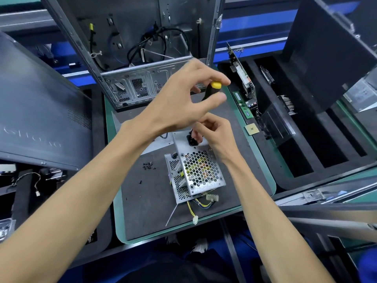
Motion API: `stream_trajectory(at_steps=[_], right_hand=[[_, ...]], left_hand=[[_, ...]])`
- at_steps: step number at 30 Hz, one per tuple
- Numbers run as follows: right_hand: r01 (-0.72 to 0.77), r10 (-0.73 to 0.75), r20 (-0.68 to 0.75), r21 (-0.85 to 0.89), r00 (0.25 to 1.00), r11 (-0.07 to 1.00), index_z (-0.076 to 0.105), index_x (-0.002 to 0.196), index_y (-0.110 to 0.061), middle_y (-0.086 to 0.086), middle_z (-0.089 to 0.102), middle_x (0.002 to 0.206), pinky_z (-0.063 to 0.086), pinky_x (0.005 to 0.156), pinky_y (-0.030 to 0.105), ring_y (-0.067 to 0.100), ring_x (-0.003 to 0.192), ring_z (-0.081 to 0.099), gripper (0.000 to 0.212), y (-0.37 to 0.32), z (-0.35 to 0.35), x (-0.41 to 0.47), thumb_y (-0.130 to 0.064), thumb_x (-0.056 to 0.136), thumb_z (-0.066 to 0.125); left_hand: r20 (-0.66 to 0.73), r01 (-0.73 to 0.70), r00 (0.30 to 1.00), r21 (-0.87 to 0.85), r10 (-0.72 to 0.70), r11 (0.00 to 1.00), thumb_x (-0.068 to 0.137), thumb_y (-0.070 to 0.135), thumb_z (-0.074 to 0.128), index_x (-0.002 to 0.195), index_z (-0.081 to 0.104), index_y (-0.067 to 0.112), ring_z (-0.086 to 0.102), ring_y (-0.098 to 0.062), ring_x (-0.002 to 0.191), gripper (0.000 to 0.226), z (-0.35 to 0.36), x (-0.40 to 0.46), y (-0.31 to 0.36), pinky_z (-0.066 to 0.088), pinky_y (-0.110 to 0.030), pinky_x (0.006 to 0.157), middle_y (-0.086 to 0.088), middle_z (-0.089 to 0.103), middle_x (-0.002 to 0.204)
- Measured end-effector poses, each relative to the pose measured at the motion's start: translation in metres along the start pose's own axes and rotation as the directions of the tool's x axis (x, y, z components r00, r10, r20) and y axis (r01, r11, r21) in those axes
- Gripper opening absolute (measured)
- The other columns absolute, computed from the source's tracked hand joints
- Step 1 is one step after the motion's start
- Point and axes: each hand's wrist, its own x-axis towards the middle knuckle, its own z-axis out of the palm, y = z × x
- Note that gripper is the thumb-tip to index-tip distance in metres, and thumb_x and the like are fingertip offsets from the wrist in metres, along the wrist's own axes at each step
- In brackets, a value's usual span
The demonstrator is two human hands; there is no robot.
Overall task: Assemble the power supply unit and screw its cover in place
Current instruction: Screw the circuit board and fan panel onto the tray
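A silver power supply unit [199, 170] lies on a dark work mat [146, 201] in the middle of the bench, its long axis running from the socket end, farthest from the person, down toward the near edge, tilted slightly to the right. Its honeycomb-perforated cover [201, 169] faces up, and yellow and black cables [196, 207] with white connectors spill from the near end. The right hand [216, 135] rests on the far end of the unit, fingers curled by the black power socket [191, 139]; what they pinch, if anything, cannot be made out. Above it, the left hand [183, 103] holds the yellow-capped black handle of a screwdriver [212, 89] between thumb and fingertips, the tool standing nearly upright with its tip hidden behind the hands. A scatter of small black screws [148, 166] lies on the mat just left of the unit. Beyond stands an open computer case [142, 82]; to the right, a memory stick [243, 105] and a processor chip [252, 129] lie by a black foam tray [318, 139].
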Motion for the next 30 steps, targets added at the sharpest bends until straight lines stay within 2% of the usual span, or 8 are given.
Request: stream_trajectory(at_steps=[3,7,11,15,17,21,27,30], right_hand=[[-0.009,0.008,-0.037,-0.010,0.999,1.000,0.065,0.073,-0.017,0.008,0.063,0.061,0.046,0.053,0.024,0.013,0.049,0.053,0.020,0.001,0.002,0.002,-0.010,0.089,0.075],[-0.011,0.009,-0.050,-0.032,0.999,0.999,0.054,0.075,-0.006,-0.003,0.056,0.055,0.041,0.049,0.021,0.010,0.046,0.050,0.026,0.002,0.000,0.004,-0.002,0.091,0.075],[-0.001,-0.003,-0.073,-0.057,0.997,0.998,0.053,0.075,-0.006,-0.006,0.055,0.053,0.040,0.048,0.018,0.010,0.044,0.048,0.027,0.002,0.003,0.001,-0.011,0.086,0.078],[0.015,-0.021,-0.081,-0.072,0.997,0.997,0.056,0.075,-0.013,-0.002,0.059,0.055,0.042,0.050,0.022,0.010,0.045,0.050,0.026,0.001,0.004,0.001,-0.007,0.091,0.075],[0.036,-0.039,-0.053,-0.051,0.998,0.998,0.066,0.084,-0.018,0.002,0.059,0.058,0.045,0.055,0.026,0.013,0.048,0.050,0.015,-0.001,0.002,-0.001,-0.010,0.093,0.073],[0.050,-0.051,-0.018,-0.048,0.999,0.998,0.076,0.085,-0.027,-0.001,0.060,0.062,0.046,0.058,0.024,0.014,0.054,0.051,0.018,-0.002,0.002,-0.004,-0.015,0.095,0.068],[0.035,-0.037,-0.039,-0.066,0.999,0.997,0.066,0.078,-0.014,0.000,0.058,0.060,0.045,0.056,0.026,0.014,0.053,0.051,0.018,0.000,0.005,-0.003,-0.009,0.096,0.068],[0.052,-0.056,-0.049,-0.092,0.997,0.994,0.063,0.080,-0.010,0.000,0.057,0.060,0.044,0.056,0.025,0.012,0.052,0.051,0.018,0.001,0.006,-0.003,-0.010,0.097,0.068]], left_hand=[[-0.106,-0.012,0.994,0.004,0.012,1.000,0.090,0.016,0.073,0.113,0.076,0.019,0.057,-0.011,0.089,0.023,0.002,0.000,-0.001,0.050,-0.028,0.088,0.001,0.055,0.099],[-0.001,-0.017,1.000,-0.032,0.017,0.999,0.095,0.004,0.059,0.132,0.064,0.015,0.067,-0.012,0.105,0.039,-0.001,0.001,0.001,0.052,-0.031,0.100,-0.003,0.070,0.111],[-0.011,-0.040,0.999,0.036,0.041,0.999,0.090,0.020,0.073,0.117,0.069,0.015,0.064,-0.011,0.096,0.028,0.001,-0.001,-0.001,0.053,-0.033,0.090,-0.002,0.069,0.106],[-0.139,-0.015,0.990,-0.005,0.014,1.000,0.085,0.014,0.078,0.110,0.073,0.012,0.063,-0.022,0.085,0.026,0.005,-0.001,-0.005,0.054,-0.040,0.085,-0.014,0.065,0.096],[-0.112,-0.037,0.993,-0.021,0.035,0.999,0.088,0.010,0.075,0.115,0.074,0.012,0.065,-0.019,0.088,0.027,0.003,-0.002,-0.006,0.055,-0.037,0.089,-0.010,0.067,0.099],[-0.015,-0.074,0.997,-0.028,0.073,0.997,0.095,0.006,0.065,0.122,0.070,0.010,0.065,-0.011,0.093,0.028,0.000,-0.003,-0.007,0.054,-0.032,0.094,0.001,0.067,0.103],[0.066,-0.044,0.997,-0.078,0.050,0.996,0.099,0.005,0.057,0.128,0.066,0.011,0.068,-0.015,0.106,0.031,0.002,-0.007,-0.008,0.054,-0.044,0.097,0.001,0.070,0.113],[0.040,-0.051,0.998,-0.074,0.054,0.996,0.099,0.007,0.058,0.133,0.064,0.014,0.068,-0.009,0.104,0.035,0.000,-0.009,-0.010,0.053,-0.038,0.100,0.001,0.071,0.116]])
